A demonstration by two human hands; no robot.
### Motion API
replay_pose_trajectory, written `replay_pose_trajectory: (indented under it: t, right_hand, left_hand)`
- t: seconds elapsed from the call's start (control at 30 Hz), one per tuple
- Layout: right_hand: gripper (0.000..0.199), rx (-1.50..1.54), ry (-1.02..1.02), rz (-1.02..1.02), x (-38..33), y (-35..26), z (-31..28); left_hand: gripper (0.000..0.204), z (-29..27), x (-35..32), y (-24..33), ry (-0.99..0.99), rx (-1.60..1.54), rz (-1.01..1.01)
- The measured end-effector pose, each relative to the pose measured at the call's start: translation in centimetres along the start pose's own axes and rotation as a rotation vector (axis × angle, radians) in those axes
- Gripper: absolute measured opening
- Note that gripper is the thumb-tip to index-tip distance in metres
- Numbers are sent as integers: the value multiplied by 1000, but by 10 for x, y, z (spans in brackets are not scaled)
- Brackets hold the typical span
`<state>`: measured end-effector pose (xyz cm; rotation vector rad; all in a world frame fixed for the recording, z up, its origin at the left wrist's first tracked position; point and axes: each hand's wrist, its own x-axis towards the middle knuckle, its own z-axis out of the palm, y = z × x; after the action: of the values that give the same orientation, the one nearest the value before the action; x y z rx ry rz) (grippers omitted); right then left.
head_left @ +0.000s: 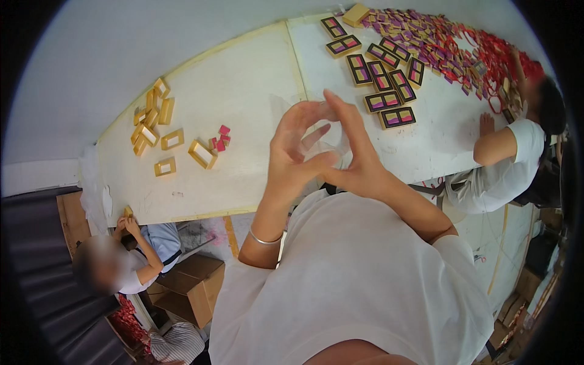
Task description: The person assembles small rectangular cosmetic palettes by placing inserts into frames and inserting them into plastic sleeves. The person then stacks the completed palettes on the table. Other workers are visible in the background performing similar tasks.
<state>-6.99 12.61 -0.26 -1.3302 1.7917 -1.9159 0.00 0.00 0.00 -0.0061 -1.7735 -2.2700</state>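
Observation:
Both hands are raised together over the near edge of the white table (243,79), curved toward each other around a gap. My left hand (291,149), with a silver bangle on its wrist, has its fingers and thumb bent around a clear plastic piece (342,145). From the other side, my right hand (364,152) grips the same piece, its index finger raised and its thumb meeting my left thumb. The plastic is see-through, so its exact shape is hard to tell. Beyond my right hand lie several black-framed gold boxes (398,117) with pink, purple and gold panels.
Gold open box frames (172,139) and small pink blocks (224,130) lie on the left. A pile of small purple-and-gold pieces and red ribbons (420,38) covers the far right. One co-worker (505,152) sits right, another (137,267) lower left beside a cardboard box (191,286).

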Motion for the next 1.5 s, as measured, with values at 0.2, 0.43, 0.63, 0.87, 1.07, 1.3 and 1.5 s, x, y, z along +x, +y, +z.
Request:
replay_pose_trajectory:
  t: [0.2, 0.43, 0.63, 0.87, 1.07, 1.3, 1.5]
  right_hand:
    - [58, 284, 134, 235, -2, 26, -1]
    - [41, -119, 544, 132, -35, 79, 28]
    - [51, -23, 273, 263, -54, 81, 43]
    - [23, 735, 258, 366, -35, 34, -27]
    - [24, 758, 386, 480, -58, 33, -12]
    - [26, 748, 351, 414, -61, 52, -14]
    - [30, 795, 422, 607, -53, 71, -7]
  left_hand:
    - [66, -16, -3, -23, 10, -31, -97]
    - [50, 13, -1, -64, 317, 31, -111]
    - [50, -10, -12, -106, 395, -49, -261]
    - [36, 59, 4, -48, 391, 44, -114]
    - [31, 33, 4, -82, 245, 54, -130]
    - [25, 40, 5, -78, 353, 13, -179]
    - [18, 42, 8, -78, 390, -22, -175]
